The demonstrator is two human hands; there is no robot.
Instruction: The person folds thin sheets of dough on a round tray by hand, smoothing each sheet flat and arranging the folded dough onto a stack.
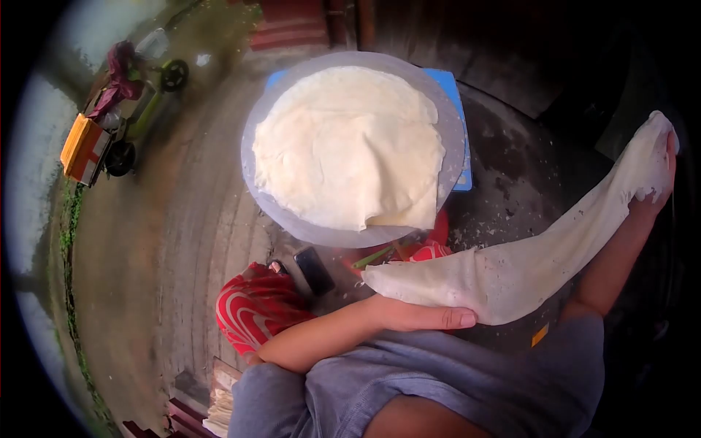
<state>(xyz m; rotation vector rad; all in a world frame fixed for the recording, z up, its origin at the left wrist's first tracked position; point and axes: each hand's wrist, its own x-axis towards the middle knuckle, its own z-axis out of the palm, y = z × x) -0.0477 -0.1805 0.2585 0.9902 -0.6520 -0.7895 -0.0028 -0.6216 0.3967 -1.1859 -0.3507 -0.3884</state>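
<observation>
A long, thin, pale dough sheet (540, 274) stretches between my two hands in front of my body. My left hand (427, 316) grips its near end, thumb lying on top and the other fingers hidden behind the sheet. At the far right, my right hand (668, 164) is raised and holds the other end; the sheet drapes over it and hides most of its fingers. Ahead of me, more pale sheets (328, 139) lie stacked on a round, greyish board (272, 208). The top sheet has a raised fold and uneven edges.
A blue square-cornered surface (461, 131) shows under the round board. A dark phone (314, 270) lies near my knee in red patterned trousers (259, 303). Stacked sheets (220, 405) sit at lower left. A green scooter (146, 109) stands farther off.
</observation>
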